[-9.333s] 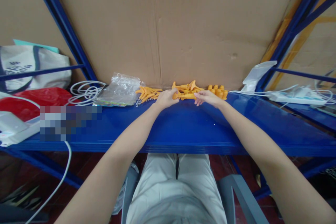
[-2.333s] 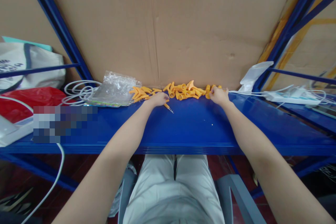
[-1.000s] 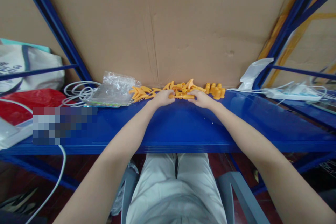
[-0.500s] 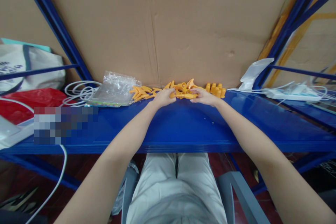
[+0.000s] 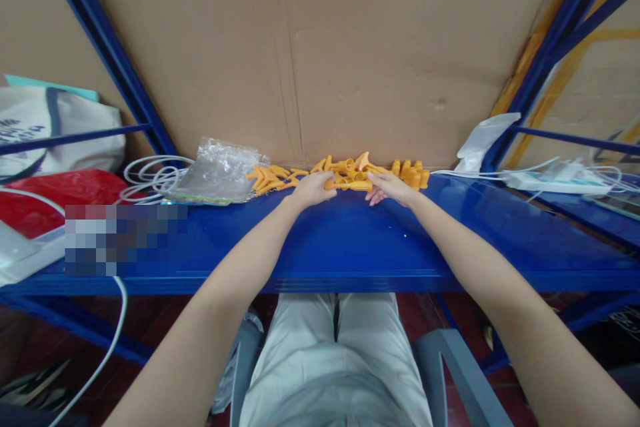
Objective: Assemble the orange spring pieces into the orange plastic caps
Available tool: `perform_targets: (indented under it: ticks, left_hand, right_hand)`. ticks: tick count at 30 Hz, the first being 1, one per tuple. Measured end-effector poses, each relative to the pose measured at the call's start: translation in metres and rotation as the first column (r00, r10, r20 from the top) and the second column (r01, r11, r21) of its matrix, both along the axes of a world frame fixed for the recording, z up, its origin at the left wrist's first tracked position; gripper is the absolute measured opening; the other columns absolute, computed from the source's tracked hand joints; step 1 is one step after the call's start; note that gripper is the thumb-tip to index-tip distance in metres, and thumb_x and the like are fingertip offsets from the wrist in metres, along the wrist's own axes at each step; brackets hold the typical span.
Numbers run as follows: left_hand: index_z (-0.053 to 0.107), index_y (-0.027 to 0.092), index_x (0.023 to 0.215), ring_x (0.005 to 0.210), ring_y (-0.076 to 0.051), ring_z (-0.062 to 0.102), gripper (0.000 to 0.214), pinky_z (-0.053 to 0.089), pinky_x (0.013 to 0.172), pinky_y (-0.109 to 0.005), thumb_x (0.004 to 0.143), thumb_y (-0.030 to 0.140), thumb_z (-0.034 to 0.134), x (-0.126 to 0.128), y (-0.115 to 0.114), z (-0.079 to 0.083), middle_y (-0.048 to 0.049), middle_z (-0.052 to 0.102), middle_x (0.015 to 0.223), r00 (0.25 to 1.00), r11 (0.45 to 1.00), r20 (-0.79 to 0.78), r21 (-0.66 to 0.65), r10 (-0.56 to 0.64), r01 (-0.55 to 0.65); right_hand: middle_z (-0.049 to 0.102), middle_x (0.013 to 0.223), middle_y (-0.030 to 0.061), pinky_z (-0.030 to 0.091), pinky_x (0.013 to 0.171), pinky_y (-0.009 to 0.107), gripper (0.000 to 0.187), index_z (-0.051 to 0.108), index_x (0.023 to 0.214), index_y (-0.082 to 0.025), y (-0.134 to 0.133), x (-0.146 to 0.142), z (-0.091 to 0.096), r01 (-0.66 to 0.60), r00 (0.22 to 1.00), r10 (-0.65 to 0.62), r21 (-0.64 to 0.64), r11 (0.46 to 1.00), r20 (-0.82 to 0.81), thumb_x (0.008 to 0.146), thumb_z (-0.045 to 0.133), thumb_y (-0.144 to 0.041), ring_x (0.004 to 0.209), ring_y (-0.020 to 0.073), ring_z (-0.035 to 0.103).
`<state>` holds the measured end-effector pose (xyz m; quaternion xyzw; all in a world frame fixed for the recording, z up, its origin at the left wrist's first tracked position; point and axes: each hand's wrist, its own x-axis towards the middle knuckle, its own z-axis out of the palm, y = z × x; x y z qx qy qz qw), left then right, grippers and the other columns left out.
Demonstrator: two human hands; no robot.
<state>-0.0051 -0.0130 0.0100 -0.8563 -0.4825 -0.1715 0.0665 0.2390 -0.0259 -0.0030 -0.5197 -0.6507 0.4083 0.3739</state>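
Note:
My left hand (image 5: 314,189) is closed on the left end of a yellow stick-shaped plastic piece (image 5: 354,185), with the thumb in front. The piece lies roughly level, low over the back of the blue table. At its right end is my right hand (image 5: 393,188), the fingers apart around the tip; whether they touch it is hard to see. Close behind are more yellow plastic parts (image 5: 344,165), one with a round opening. Beyond my left hand lies a heap of branching yellow pieces (image 5: 270,177). Several chunky yellow parts (image 5: 415,173) stand past my right hand.
A cardboard panel (image 5: 370,67) rises behind the blue table (image 5: 340,240). To the left are a clear plastic bag (image 5: 215,170), a coiled white cable (image 5: 153,177) and a red bag (image 5: 75,190). A white power strip (image 5: 545,179) with cables sits at the right.
My right hand has shifted slightly right along the yellow piece and turned, its fingers spreading. My left hand has kept its hold almost in place.

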Motion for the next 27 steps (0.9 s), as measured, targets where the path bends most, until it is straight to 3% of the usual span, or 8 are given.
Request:
perform_targets:
  ticks: [4,6,9,12,19,23,27]
  left_hand:
    - [0.069,0.021,0.113,0.107,-0.026,0.07,0.028,0.05,0.083,-0.03,0.089,0.033,0.062,-0.002,0.002,0.001,-0.008,0.077,0.111,0.999,1.0,0.029,-0.014,0.025,-0.024]
    - [0.069,0.02,0.113,0.106,-0.027,0.071,0.028,0.049,0.082,-0.03,0.089,0.033,0.063,-0.003,0.002,0.002,-0.0088,0.077,0.111,0.998,0.999,0.043,-0.019,0.034,-0.033]
    - [0.069,0.019,0.115,0.107,-0.028,0.071,0.03,0.05,0.083,-0.031,0.089,0.032,0.063,-0.003,0.001,0.002,-0.01,0.076,0.112,0.999,1.0,0.043,-0.008,0.03,-0.03]
    - [0.069,0.019,0.115,0.108,-0.029,0.07,0.03,0.05,0.085,-0.032,0.088,0.031,0.063,-0.004,0.002,0.001,-0.0103,0.076,0.114,1.0,1.0,0.024,0.014,0.014,-0.015]
    - [0.07,0.02,0.113,0.107,-0.027,0.07,0.029,0.05,0.084,-0.031,0.088,0.032,0.063,-0.005,0.004,0.0,-0.0089,0.076,0.113,0.999,1.0,0.039,0.026,0.012,-0.013]
    - [0.07,0.019,0.114,0.105,-0.027,0.071,0.031,0.05,0.084,-0.031,0.087,0.033,0.064,-0.004,0.004,0.001,-0.0086,0.077,0.11,0.998,1.0,0.067,0.007,0.003,-0.003]
    - [0.07,0.02,0.111,0.101,-0.026,0.071,0.029,0.049,0.081,-0.03,0.087,0.033,0.064,-0.005,0.006,-0.001,-0.0079,0.077,0.105,0.998,1.0,0.067,0.001,0.011,-0.011]
  right_hand:
    - [0.078,0.082,0.0063,0.065,0.069,0.034,0.022,0.056,0.12,-0.021,-0.002,0.004,0.005,-0.055,0.998,0.055,0.003,0.998,0.008,0.105,0.051,-0.037,0.065,0.0183,0.075]
    - [0.078,0.088,0.0047,0.065,0.072,0.032,0.03,0.052,0.128,-0.022,-0.005,0.005,0.008,-0.076,0.997,0.076,0.006,0.997,0.002,0.099,0.061,-0.024,0.067,0.0167,0.075]
    - [0.078,0.087,0.0046,0.063,0.074,0.031,0.03,0.055,0.125,-0.02,-0.009,0.004,0.009,-0.05,0.999,0.05,0.001,0.999,-0.005,0.096,0.064,-0.017,0.066,0.0161,0.074]
    - [0.076,0.078,0.0066,0.061,0.07,0.03,0.011,0.061,0.104,-0.018,-0.01,0.002,0.007,-0.062,0.998,0.062,-0.049,0.997,0.003,0.1,0.061,-0.028,0.061,0.0162,0.071]
    - [0.061,0.054,0.0017,0.05,0.045,0.024,0.05,0.057,0.075,-0.023,0.0,-0.001,-0.002,-0.062,0.998,0.062,-0.089,0.994,-0.012,0.102,0.046,-0.064,0.043,0.0124,0.054]
    - [0.057,0.05,0.0024,0.049,0.041,0.025,0.063,0.06,0.074,-0.023,0.002,-0.003,-0.002,-0.016,0.999,0.02,-0.12,0.993,0.032,0.1,0.034,-0.075,0.04,0.0133,0.051]
    - [0.067,0.062,0.0066,0.048,0.04,0.023,0.065,0.065,0.088,-0.02,0.0,0.0,0.001,-0.073,0.996,0.081,-0.166,0.983,0.039,0.098,0.035,-0.077,0.046,0.0141,0.059]
